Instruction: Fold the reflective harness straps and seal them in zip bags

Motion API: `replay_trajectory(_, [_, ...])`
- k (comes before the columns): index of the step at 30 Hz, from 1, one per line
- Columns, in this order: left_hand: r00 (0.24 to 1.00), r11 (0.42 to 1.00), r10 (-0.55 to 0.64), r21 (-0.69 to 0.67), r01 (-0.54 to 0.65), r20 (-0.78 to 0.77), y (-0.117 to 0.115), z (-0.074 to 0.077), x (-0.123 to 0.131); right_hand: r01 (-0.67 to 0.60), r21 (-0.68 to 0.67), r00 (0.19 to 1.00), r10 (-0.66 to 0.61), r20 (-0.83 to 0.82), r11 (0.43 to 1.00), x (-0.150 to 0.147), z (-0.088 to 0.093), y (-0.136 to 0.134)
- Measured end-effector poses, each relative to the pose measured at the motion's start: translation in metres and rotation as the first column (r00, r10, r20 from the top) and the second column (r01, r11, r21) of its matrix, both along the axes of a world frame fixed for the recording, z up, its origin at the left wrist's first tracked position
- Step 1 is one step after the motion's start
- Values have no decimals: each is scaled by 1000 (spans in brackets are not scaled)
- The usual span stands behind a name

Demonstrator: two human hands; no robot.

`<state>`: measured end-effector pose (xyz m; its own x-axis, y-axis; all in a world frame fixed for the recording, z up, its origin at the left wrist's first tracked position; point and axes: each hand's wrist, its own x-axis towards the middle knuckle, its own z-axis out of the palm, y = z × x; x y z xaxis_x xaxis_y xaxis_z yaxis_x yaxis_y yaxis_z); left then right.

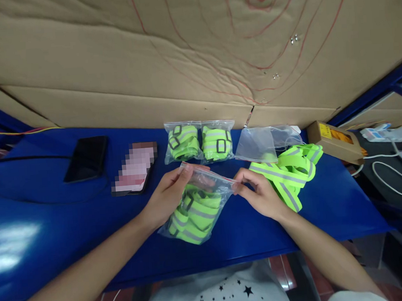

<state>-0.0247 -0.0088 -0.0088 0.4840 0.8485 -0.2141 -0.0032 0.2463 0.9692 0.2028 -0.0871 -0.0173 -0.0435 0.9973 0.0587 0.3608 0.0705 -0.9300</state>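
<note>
A clear zip bag (196, 213) holds a folded neon-yellow strap with grey reflective stripes and dark buckles. My left hand (169, 192) grips the bag's top edge at its left corner, thumb on the near side. At the right end of the same edge, my right hand (258, 192) pinches the other corner. The edge runs taut between both hands, above the blue table. Just beyond stand two similar filled bags, one on the left (182, 142) and one on the right (217, 142). A loose neon strap (295, 168) lies beside my right hand.
Flat clear bags (256, 144) lie at the back of the blue table (71, 235). Left are a black device (86, 158) with a cable and a phone (136, 167). An open cardboard box (336, 142) sits right, near white cables (394, 177). A cardboard wall (110, 60) rises behind.
</note>
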Motion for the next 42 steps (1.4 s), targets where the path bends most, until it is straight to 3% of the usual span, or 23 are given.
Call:
replay_trajectory(6, [1000,1000,-16,10,16,-4,-1,-2,1,57,38,996,-54,-65,998,-4,-8,3])
replay_trajectory(10, [1000,999,-27,34,27,-10,-2,-5,1,62,69,998,-61,-21,996,-5,-5,0])
replay_trajectory(18, [998,998,-25,54,28,-57,-9,-6,3,20,2,998,-19,-65,1000,-8,-1,0])
replay_trajectory(21, [996,995,-75,64,78,-47,-10,-6,2,11,-4,996,-12,-84,1000,-9,-1,0])
replay_trajectory(27, [977,953,-178,227,200,-117,-11,-10,3,2,13,997,-1,-72,1000,-10,-1,-2])
replay_trajectory(38, [958,929,-241,249,274,-153,-19,-16,5,-59,4,998,59,-16,998,-10,0,-5])
replay_trajectory(42, [951,928,-277,219,302,-137,-23,-19,8,-140,-25,990,140,-16,990,-7,1,-5])
